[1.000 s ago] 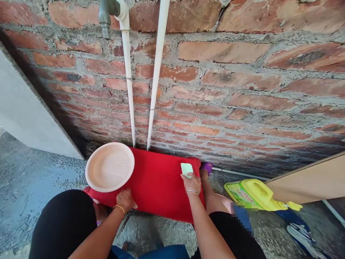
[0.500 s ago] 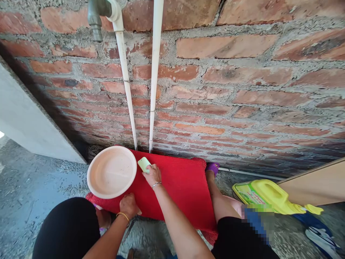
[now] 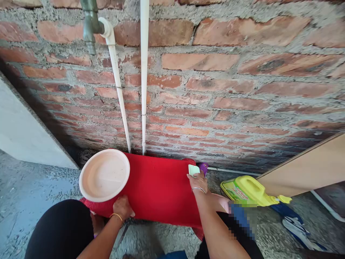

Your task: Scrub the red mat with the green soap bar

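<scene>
A red cloth [image 3: 159, 187] is spread over a low, bench-like surface between my legs. My left hand [image 3: 123, 208], with a gold bracelet at the wrist, is closed on the cloth's near edge, just below the basin. My right hand [image 3: 198, 180], wearing a silver bracelet, grips a flat, pale green, rounded-corner piece [image 3: 193, 169] at the cloth's far right end. Its exact kind cannot be made out, and my fingers cover its lower part. A pale pink basin [image 3: 105, 176] rests on the cloth's left end, with small specks inside.
A brick wall [image 3: 199, 82] with two white pipes [image 3: 143, 90] rises behind the cloth. One pipe bears a grey tap [image 3: 90, 28]. A yellow detergent jug [image 3: 249, 189] lies on the right beside a wooden board [image 3: 304, 163]. A pale slab [image 3: 29, 126] leans at left.
My right hand has moved right across the red cloth with the pale green piece, from beside the basin to the far end. My left hand keeps its place on the near edge. The view has shifted.
</scene>
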A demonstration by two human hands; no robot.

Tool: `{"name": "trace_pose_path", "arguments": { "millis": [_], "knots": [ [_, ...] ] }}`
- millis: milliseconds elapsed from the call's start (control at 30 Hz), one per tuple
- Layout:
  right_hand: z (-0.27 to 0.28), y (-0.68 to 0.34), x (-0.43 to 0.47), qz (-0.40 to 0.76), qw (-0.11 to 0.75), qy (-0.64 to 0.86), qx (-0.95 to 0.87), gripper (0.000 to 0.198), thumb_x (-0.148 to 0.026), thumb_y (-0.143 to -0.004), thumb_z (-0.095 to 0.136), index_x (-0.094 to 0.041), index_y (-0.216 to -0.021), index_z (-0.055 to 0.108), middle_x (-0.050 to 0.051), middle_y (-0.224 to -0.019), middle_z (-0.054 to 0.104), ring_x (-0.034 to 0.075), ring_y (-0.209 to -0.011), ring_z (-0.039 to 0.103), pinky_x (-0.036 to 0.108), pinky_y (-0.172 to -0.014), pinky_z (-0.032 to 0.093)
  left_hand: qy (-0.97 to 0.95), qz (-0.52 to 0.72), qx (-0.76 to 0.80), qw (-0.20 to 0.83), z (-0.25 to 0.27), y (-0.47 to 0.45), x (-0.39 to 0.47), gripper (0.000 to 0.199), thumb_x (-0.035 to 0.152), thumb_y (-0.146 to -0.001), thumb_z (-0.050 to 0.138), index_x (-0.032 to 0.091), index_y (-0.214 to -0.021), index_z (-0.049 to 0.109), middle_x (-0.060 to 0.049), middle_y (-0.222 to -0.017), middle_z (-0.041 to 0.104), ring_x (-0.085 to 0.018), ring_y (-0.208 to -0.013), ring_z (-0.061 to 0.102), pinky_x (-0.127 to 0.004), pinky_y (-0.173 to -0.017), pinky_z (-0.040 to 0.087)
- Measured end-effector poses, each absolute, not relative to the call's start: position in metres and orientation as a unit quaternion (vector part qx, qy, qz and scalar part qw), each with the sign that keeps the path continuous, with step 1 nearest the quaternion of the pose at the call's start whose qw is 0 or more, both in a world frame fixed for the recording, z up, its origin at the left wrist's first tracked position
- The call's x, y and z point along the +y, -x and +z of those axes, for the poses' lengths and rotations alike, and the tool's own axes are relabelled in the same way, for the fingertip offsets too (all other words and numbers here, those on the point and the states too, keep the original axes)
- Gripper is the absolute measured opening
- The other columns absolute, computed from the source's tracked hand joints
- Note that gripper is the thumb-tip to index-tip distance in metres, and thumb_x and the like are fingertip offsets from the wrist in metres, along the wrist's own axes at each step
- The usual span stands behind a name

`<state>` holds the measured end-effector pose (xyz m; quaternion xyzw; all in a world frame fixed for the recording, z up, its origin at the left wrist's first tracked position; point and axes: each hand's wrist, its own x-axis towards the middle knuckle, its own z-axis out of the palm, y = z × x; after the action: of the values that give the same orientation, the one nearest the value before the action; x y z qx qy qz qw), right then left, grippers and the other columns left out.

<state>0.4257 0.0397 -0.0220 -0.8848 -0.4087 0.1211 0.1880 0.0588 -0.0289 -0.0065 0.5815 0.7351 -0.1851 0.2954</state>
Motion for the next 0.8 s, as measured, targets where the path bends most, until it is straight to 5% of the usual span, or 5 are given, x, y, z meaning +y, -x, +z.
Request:
{"name": "trace_pose_path", "arguments": {
  "millis": [233,433,667,800],
  "knots": [
    [-0.036,-0.389,-0.023,0.184,0.19,0.876,-0.405,0.03,-0.047,-0.079,0.063,-0.022,-0.096,0.068,0.008,-0.09,0.063,0.022,-0.081,0.062,0.034,-0.074,0.047,-0.588,-0.194,0.727,0.296,-0.004,-0.058,-0.029,0.06,0.026,-0.051,0.082,0.016,-0.107,0.064,-0.015,-0.118,0.068,-0.027,-0.113,0.063,-0.03,-0.091,0.05],
    [-0.054,-0.308,-0.049,0.226,0.236,0.807,-0.492,0.032,-0.04,-0.093,0.054,-0.021,-0.118,0.058,0.007,-0.121,0.059,0.018,-0.101,0.059,0.038,-0.087,0.052,-0.588,-0.193,0.732,0.285,-0.003,-0.058,-0.033,0.061,0.03,-0.051,0.084,0.02,-0.107,0.063,-0.012,-0.12,0.068,-0.025,-0.115,0.062,-0.028,-0.092,0.049],
    [-0.048,-0.319,-0.043,0.246,0.245,0.827,-0.442,0.025,-0.043,-0.082,0.063,-0.021,-0.092,0.067,0.006,-0.088,0.066,0.02,-0.084,0.063,0.03,-0.077,0.049,-0.608,-0.155,0.731,0.266,-0.001,-0.054,-0.047,0.065,0.036,-0.058,0.08,0.015,-0.115,0.058,-0.013,-0.12,0.065,-0.026,-0.111,0.063,-0.03,-0.09,0.049],
    [-0.046,-0.311,-0.039,0.237,0.254,0.832,-0.433,0.028,-0.047,-0.075,0.064,-0.022,-0.089,0.066,0.006,-0.086,0.065,0.021,-0.081,0.062,0.029,-0.072,0.047,-0.64,-0.159,0.705,0.261,-0.001,-0.049,-0.05,0.063,0.04,-0.067,0.074,0.015,-0.122,0.054,-0.014,-0.121,0.063,-0.025,-0.113,0.061,-0.032,-0.093,0.047]
  ]
}}
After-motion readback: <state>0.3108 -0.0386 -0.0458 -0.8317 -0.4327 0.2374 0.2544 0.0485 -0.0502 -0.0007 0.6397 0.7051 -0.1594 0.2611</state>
